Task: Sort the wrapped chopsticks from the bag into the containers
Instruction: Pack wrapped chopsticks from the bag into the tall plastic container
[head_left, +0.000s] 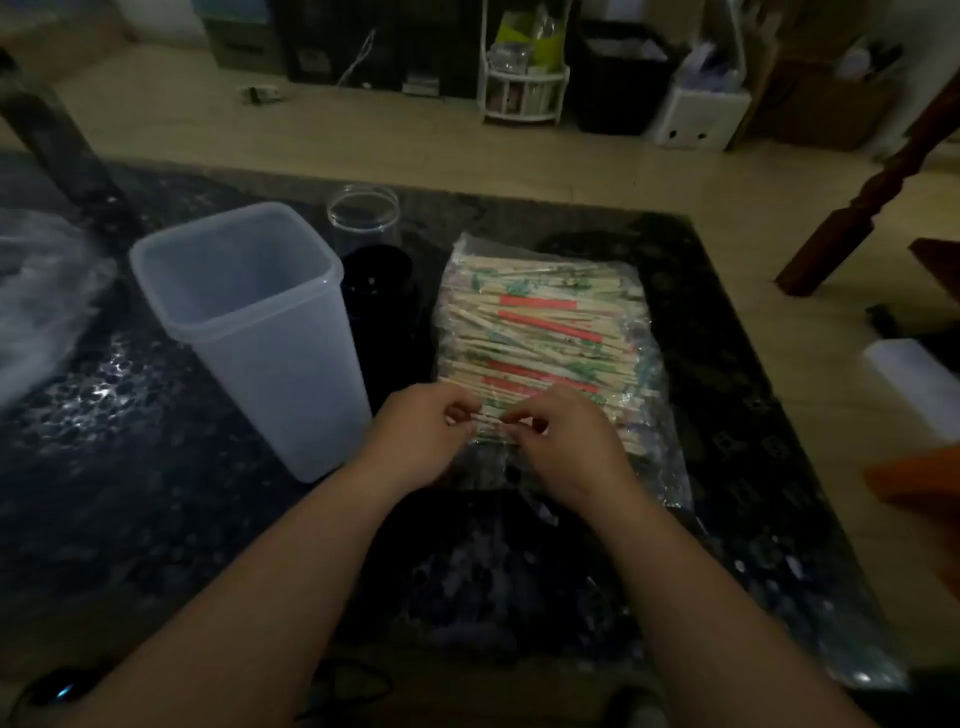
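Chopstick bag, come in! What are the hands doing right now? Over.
Left hand and right hand both pinching near end of chopstick bag. Bag full, flat on table. Square container empty, just left of it. Nothing blocking.

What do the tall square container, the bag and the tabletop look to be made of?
The tall square container: likely frosted translucent plastic; its inside shows dimly through the walls. The bag: thin clear plastic film, glossy and crinkled, chopsticks visible through it. The tabletop: dark polished stone or stone-look; speckled, with glare.
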